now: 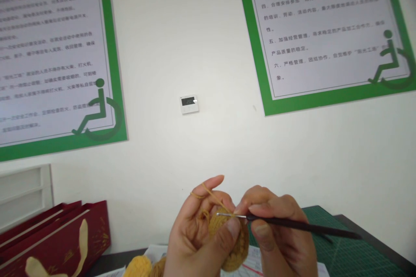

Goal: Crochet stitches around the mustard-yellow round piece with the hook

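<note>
My left hand (198, 229) pinches a round, mustard-brown crochet piece (242, 249) between thumb and fingers. A strand of the same yarn (212, 194) loops round its raised index finger and runs down to the piece. In my right hand (282, 229) is a crochet hook (292, 223) with a dark handle and a thin metal shaft, held like a pen. The hook's tip points left and lies across the top edge of the piece, just above my left thumb. Fingers hide part of the crochet work.
At lower left stand dark red paper bags (65, 242) with cream handles. A yellow yarn ball (138, 266) and a brown one (158, 267) lie by my left hand. A green cutting mat (347, 246) covers the table at right. Ahead, the white wall carries a thermostat (189, 104) and green-framed posters (325, 30).
</note>
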The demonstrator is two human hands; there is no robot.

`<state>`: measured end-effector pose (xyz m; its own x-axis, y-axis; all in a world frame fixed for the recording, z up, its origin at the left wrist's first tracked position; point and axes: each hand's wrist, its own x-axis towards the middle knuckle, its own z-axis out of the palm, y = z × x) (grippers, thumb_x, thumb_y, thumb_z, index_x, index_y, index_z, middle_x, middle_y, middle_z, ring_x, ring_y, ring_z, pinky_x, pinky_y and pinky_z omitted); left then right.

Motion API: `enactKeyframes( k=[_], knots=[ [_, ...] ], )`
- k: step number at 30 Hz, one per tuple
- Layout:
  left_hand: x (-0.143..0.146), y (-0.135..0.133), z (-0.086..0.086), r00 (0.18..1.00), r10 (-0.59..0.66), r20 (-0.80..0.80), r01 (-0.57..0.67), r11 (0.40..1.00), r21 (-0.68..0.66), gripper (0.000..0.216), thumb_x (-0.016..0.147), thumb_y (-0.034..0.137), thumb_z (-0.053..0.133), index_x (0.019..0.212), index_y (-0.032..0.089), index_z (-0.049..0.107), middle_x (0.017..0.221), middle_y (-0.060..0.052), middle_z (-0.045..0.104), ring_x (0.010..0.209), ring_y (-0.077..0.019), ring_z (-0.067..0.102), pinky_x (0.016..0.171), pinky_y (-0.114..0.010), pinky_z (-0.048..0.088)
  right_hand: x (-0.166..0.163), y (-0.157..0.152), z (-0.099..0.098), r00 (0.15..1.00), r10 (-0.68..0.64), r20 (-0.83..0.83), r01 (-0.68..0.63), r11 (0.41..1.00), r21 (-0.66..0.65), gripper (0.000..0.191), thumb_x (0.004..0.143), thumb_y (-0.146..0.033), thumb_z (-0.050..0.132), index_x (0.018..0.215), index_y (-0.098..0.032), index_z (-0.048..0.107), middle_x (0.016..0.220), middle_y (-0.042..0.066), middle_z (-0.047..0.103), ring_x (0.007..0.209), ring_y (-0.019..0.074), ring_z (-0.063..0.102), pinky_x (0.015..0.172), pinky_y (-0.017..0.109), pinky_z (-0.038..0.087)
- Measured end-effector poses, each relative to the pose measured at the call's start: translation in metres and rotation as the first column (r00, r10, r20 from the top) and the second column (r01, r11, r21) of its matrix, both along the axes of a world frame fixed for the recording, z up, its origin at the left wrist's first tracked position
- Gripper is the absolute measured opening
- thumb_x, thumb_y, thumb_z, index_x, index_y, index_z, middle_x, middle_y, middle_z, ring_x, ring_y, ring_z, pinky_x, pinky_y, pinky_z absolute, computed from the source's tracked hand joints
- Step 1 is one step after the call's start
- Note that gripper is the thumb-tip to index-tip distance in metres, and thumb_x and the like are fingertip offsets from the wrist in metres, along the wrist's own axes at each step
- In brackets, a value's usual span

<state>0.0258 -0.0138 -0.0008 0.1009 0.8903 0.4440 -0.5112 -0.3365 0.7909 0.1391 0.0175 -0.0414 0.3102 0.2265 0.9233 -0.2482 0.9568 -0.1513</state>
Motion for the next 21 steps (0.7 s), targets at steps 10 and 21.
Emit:
enactKeyframes(
  k=[10,21],
  knots=[
    [0.0045,-0.0020,0.0003,0.996,0.018,0.090,-0.013,0.998,-0.059,0.045,0.063,0.016,0.094,0.103,0.030,0.081,0.079,0.001,0.070,0.067,-0.0130,0.065,0.062,-0.024,0.051,-0.0025,0.0029,-0.0017,0.998,-0.031,-0.048,0.031,1.000,0.003,0.011,0.099,-0.025,0.063,0.106,-0.029,0.070,0.089,0.002,0.066,0.084,0.0174,0.063,0.071,0.029,0.054],
    [-0.0009,0.0060,-0.0017,0.986,-0.161,0.051,0.165,0.983,-0.079,0.048,0.065,0.011,0.091,0.108,0.027,0.079,0.081,0.000,0.069,0.067,-0.0125,0.066,0.062,-0.024,0.050,-0.0017,0.0056,-0.0017,0.919,0.379,-0.112,-0.395,0.876,-0.277,0.014,0.095,-0.041,0.068,0.092,-0.027,0.067,0.084,-0.001,0.055,0.073,0.0135,0.051,0.069,0.028,0.046]
  ],
)
